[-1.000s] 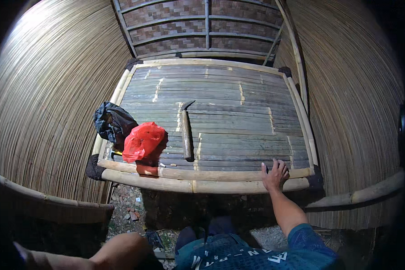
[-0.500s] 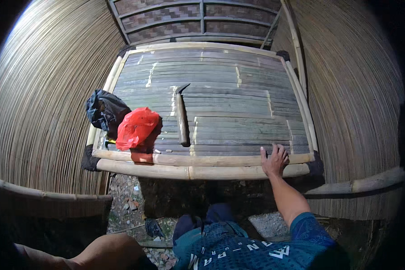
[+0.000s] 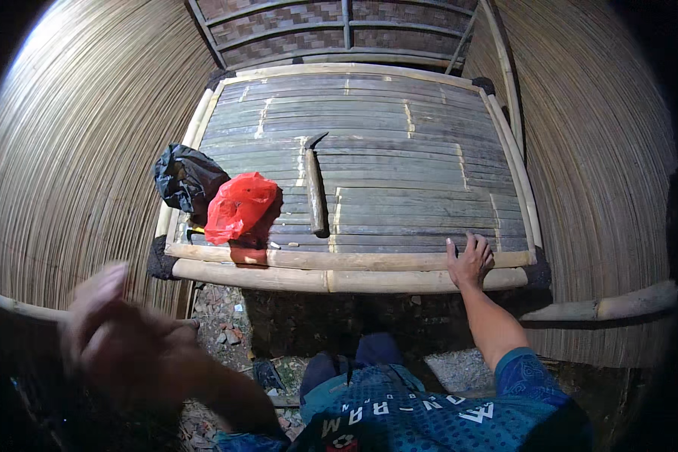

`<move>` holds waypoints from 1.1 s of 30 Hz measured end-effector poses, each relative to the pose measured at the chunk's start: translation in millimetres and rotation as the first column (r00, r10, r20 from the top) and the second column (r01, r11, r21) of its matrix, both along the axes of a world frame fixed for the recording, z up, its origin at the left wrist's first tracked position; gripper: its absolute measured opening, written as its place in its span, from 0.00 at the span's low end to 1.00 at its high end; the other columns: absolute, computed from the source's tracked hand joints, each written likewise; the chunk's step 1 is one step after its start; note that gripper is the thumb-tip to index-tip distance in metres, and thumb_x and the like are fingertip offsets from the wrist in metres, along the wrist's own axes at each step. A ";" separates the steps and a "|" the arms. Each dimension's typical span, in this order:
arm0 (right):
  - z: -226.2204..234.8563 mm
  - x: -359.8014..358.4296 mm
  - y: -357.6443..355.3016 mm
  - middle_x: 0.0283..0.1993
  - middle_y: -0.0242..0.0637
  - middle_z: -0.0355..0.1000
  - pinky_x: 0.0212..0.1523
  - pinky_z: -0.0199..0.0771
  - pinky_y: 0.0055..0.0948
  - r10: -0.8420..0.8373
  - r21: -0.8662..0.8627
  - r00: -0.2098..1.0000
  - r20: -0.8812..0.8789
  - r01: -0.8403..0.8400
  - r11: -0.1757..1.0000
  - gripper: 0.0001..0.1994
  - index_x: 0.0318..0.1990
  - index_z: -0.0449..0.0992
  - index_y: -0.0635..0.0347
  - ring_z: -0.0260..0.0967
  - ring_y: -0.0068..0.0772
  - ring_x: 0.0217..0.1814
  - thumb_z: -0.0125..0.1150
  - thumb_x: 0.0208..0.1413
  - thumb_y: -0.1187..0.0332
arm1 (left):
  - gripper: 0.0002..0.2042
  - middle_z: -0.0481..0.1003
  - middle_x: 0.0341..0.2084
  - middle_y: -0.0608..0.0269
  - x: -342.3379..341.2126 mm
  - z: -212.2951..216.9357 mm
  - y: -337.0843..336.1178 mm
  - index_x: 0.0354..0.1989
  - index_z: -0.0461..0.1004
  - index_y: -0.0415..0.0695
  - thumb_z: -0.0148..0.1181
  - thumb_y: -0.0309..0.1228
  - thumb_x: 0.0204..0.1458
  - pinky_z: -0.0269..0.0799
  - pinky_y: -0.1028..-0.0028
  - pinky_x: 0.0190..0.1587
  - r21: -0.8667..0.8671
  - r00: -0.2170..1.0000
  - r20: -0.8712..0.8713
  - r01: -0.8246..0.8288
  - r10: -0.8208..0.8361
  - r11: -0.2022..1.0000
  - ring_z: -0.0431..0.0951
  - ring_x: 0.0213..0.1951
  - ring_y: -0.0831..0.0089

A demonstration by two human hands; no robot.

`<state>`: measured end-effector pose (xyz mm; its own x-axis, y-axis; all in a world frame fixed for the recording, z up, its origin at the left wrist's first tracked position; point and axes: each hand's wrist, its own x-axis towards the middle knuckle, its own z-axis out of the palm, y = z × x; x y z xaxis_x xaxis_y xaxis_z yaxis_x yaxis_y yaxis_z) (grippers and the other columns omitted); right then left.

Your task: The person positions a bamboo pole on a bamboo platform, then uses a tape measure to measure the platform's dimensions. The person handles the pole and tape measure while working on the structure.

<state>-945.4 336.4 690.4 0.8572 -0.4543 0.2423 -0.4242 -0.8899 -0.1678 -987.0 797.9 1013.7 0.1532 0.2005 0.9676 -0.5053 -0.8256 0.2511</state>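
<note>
My right hand [image 3: 471, 261] rests on the near bamboo rail of a slatted bamboo platform [image 3: 384, 211], fingers apart and holding nothing. At the lower left, my left hand [image 3: 132, 339] is raised in the air, away from the platform. Motion smears its fingers, so I cannot make out their pose. On the slats between the hands lies a hand tool [image 3: 316, 188] with a thick wooden handle and a short, curved, dark head pointing away. To its left sits a crumpled red plastic bag [image 3: 239, 207], with a black plastic bag [image 3: 188, 179] behind it.
Several small pale pieces [image 3: 275, 245] lie by the red bag. A yellow and black item [image 3: 196, 231] is partly hidden beside it. Reed walls [image 3: 75, 173] close in both sides, and a woven panel [image 3: 279, 38] stands behind. Below is stony ground [image 3: 222, 324].
My left hand has come up into view at the lower left. My right hand stays on the rail. The whole view has shifted slightly.
</note>
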 end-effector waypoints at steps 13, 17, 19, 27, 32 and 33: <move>-5.5 -2.0 -5.6 0.65 0.42 0.65 0.69 0.58 0.55 0.013 0.010 0.999 0.035 -0.014 1.000 0.31 0.65 0.72 0.54 0.60 0.51 0.69 0.66 0.61 0.44 | 0.07 0.77 0.28 0.57 98.0 -353.8 -50.9 0.37 0.83 0.43 0.71 0.33 0.59 0.72 0.58 0.37 -0.157 0.678 -0.720 0.052 -0.150 0.986 0.77 0.32 0.57; -11.4 1.1 -3.9 0.64 0.42 0.65 0.68 0.59 0.55 -0.001 -0.005 1.000 0.029 0.001 1.000 0.31 0.64 0.73 0.55 0.61 0.51 0.69 0.67 0.61 0.45 | 0.07 0.74 0.30 0.58 103.3 -370.2 -60.7 0.33 0.79 0.45 0.71 0.32 0.56 0.71 0.56 0.38 0.072 0.709 -0.696 -0.082 0.109 0.994 0.75 0.34 0.55; -3.1 2.0 3.1 0.64 0.42 0.65 0.68 0.58 0.55 -0.016 0.000 1.000 -0.007 0.016 1.000 0.31 0.64 0.73 0.55 0.60 0.51 0.69 0.67 0.60 0.46 | 0.07 0.74 0.30 0.57 102.1 -373.4 -60.0 0.33 0.78 0.45 0.71 0.32 0.56 0.71 0.56 0.39 0.098 0.693 -0.702 -0.131 0.162 0.987 0.75 0.34 0.54; -3.8 2.0 1.1 0.65 0.42 0.65 0.69 0.57 0.54 -0.028 -0.011 1.000 0.001 0.028 1.000 0.31 0.66 0.72 0.55 0.61 0.52 0.69 0.66 0.62 0.46 | 0.08 0.75 0.32 0.55 101.5 -367.5 -63.0 0.35 0.78 0.44 0.71 0.32 0.55 0.74 0.55 0.40 0.056 0.678 -0.725 -0.121 0.123 0.991 0.77 0.36 0.51; -6.4 4.8 -0.1 0.67 0.43 0.64 0.70 0.57 0.54 -0.020 -0.040 0.999 -0.031 0.019 0.999 0.32 0.67 0.72 0.55 0.60 0.52 0.70 0.65 0.63 0.45 | 0.06 0.74 0.30 0.57 104.6 -363.1 -63.7 0.34 0.78 0.47 0.71 0.32 0.56 0.72 0.55 0.36 0.062 0.673 -0.723 -0.167 0.159 0.984 0.77 0.33 0.53; -5.8 7.2 2.1 0.67 0.43 0.64 0.70 0.57 0.54 -0.021 -0.042 0.999 -0.040 0.020 0.999 0.32 0.67 0.71 0.55 0.60 0.51 0.70 0.65 0.63 0.45 | 0.07 0.74 0.30 0.57 103.5 -364.2 -63.9 0.34 0.78 0.46 0.71 0.32 0.55 0.72 0.55 0.36 0.059 0.665 -0.730 -0.164 0.155 0.985 0.77 0.33 0.53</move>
<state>-938.2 338.5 684.6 0.8574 -0.4623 0.2263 -0.4482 -0.8867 -0.1134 -883.5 733.9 649.4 0.7736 0.2993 0.5584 -0.0176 -0.8709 0.4911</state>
